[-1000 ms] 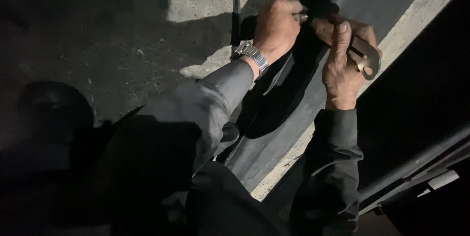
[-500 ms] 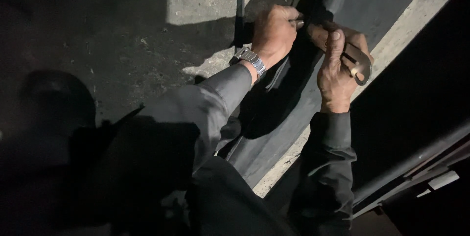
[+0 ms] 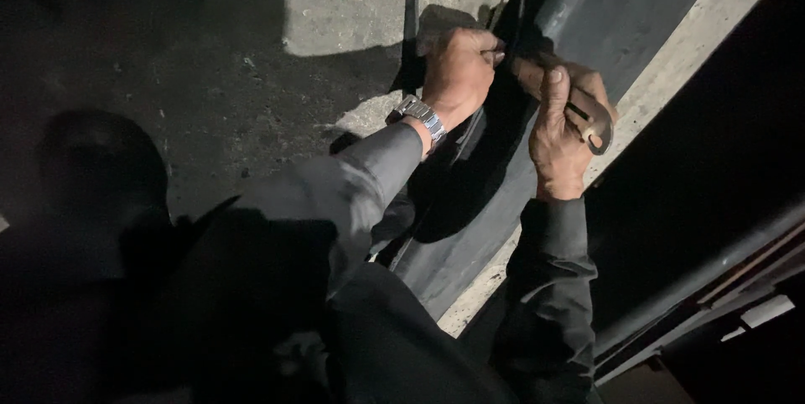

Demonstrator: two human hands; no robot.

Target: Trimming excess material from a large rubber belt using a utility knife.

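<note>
Rusty brown metal, the ring-ended hand tool (image 3: 587, 123) looks stiff, fairly heavy and rough enough not to slip; its shaft is the natural place to grip. The right hand (image 3: 560, 140) is closed around that shaft, over the wide dark rubber strip (image 3: 579, 27). The tool's long axis runs from upper left to lower right, ring end lower right. The left hand (image 3: 457, 73) is curled shut at the tool's upper-left end, though what it pinches cannot be made out.

You see no packages, signs or screens here. Only a small pale rectangular tag (image 3: 761, 312), maybe a label, sits low right on the dark frame (image 3: 696, 282).
</note>
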